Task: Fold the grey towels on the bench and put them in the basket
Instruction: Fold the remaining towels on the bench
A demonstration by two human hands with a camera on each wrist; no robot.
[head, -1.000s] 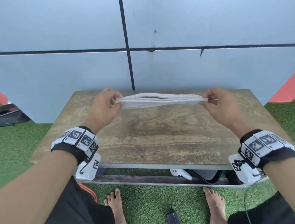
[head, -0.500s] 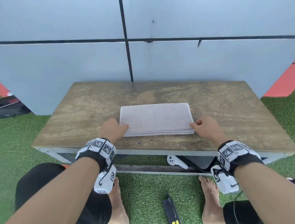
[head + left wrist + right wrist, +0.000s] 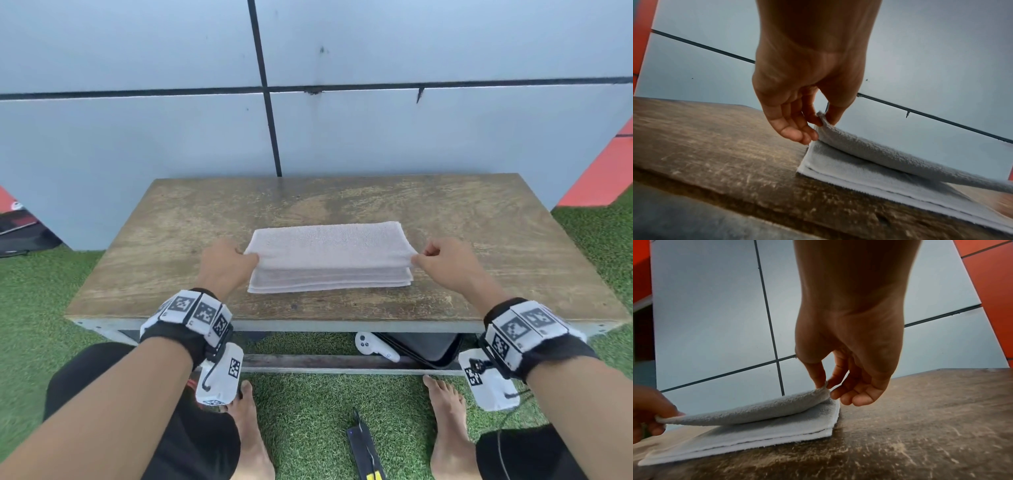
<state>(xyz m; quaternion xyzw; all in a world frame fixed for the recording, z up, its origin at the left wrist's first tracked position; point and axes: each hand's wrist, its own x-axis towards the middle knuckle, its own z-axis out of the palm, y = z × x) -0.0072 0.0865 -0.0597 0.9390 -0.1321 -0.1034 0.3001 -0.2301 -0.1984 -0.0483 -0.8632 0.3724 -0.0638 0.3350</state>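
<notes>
A pale grey towel [image 3: 329, 255], folded into several layers, lies in the middle of the wooden bench [image 3: 479, 240]. My left hand [image 3: 227, 263] pinches the left near corner of its upper layers between thumb and fingers [image 3: 813, 120]. My right hand [image 3: 442, 260] pinches the right near corner the same way [image 3: 826, 386]. Both wrist views show the upper fold [image 3: 890, 155] [image 3: 760, 410] lifted off the lower layers, which stay flat on the wood. No basket is in view.
A grey panelled wall [image 3: 411, 137] stands right behind the bench. Under the bench lie a white controller [image 3: 373, 346] and a dark case [image 3: 424, 347]. My bare feet [image 3: 448, 428] rest on green turf, with a black strap [image 3: 364, 448] between them.
One second ago both hands held the towel stretched in the air. Then it lay flat on the bench. Now the hands have pinched its near corners and raised the upper fold.
</notes>
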